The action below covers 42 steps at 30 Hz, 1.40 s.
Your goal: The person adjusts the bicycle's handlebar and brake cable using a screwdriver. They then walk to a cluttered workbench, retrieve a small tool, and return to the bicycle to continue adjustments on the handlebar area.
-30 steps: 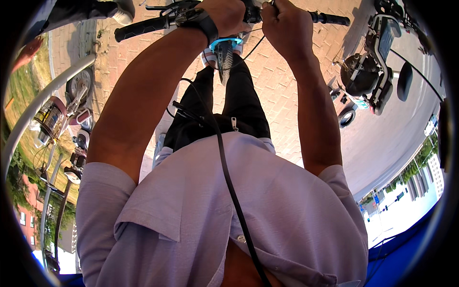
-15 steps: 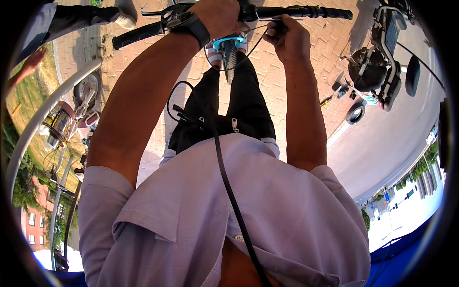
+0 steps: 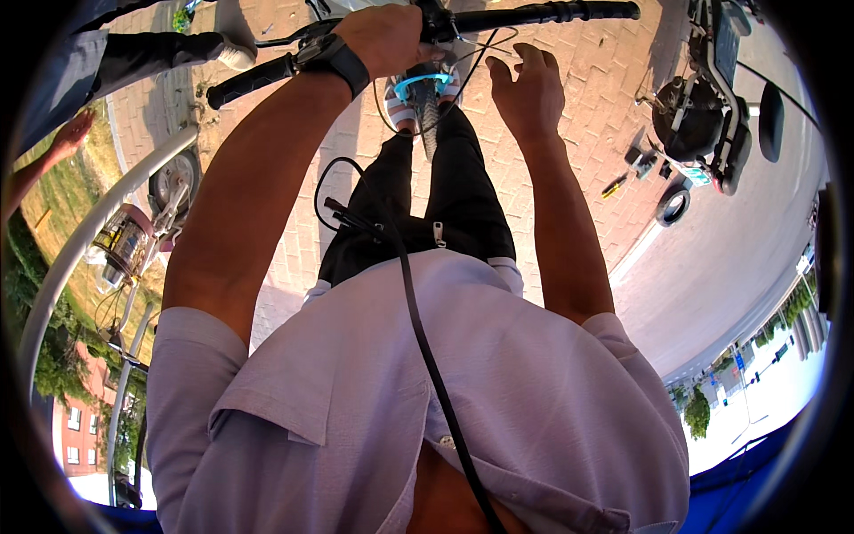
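A black bicycle handlebar (image 3: 543,17) crosses the top, above a front tyre (image 3: 430,133) with a cyan part (image 3: 414,82) around it. My left hand (image 3: 378,43), a black watch at its wrist, is closed on the handlebar's middle-left, fingertips partly hidden. Thin cables (image 3: 480,55) loop from the bar. My right hand (image 3: 527,93) is open just below them, fingers slightly bent and apart, holding nothing visible. My sandalled feet (image 3: 399,114) flank the tyre. A black cord (image 3: 418,329) hangs down over my shirt front.
Another person's legs (image 3: 151,58) and hand (image 3: 73,132) are at the upper left. A grey railing (image 3: 107,231) and parked bikes (image 3: 182,187) stand left. A scooter (image 3: 698,116), loose tyre (image 3: 673,206) and yellow-handled tool (image 3: 612,185) lie right, beside the road (image 3: 712,267).
My right hand has come off the handlebar area, moving down and opening. My left hand, still closed, has shifted slightly left. The right end of the handlebar sits higher.
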Each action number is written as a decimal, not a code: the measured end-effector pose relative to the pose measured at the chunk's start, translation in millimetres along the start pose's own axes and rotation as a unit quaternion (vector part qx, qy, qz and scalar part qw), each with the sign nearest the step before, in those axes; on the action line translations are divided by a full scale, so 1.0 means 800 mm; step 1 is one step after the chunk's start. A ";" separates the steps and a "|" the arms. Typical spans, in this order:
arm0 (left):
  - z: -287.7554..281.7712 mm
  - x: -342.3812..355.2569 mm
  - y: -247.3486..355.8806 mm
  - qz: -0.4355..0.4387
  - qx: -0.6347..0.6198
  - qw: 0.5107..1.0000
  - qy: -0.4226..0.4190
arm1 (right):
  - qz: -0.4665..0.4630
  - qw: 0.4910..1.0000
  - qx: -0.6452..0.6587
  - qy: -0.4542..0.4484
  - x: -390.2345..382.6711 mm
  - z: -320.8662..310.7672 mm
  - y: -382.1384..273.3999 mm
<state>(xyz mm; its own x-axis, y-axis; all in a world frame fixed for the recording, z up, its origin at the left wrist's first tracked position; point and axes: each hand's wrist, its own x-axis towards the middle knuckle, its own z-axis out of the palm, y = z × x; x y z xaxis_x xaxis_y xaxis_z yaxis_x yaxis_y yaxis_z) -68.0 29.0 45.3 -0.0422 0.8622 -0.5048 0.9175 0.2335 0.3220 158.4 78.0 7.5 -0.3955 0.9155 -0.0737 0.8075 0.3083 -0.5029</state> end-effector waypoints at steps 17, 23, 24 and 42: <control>0.007 0.007 -0.008 0.017 -0.016 1.000 0.009 | 0.089 0.970 0.205 -0.094 -0.050 0.094 -0.049; 0.028 0.012 -0.044 0.074 -0.070 0.995 -0.010 | 0.247 0.857 0.412 -0.189 -0.056 0.067 -0.106; 0.025 0.013 -0.046 0.084 -0.088 0.992 -0.025 | 0.253 0.856 0.405 -0.197 -0.055 0.066 -0.104; 0.011 0.017 -0.049 -0.113 -0.633 0.742 -0.192 | 0.366 0.556 0.715 -0.216 -0.036 0.039 -0.150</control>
<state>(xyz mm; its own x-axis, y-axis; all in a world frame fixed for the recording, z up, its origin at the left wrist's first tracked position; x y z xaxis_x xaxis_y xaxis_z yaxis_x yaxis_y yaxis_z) -101.4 28.0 18.9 0.2010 0.6022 -0.7726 -0.2116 0.7968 0.5660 59.1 6.8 43.3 -0.5070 0.4179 -0.7539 -0.2295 -0.9085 -0.3492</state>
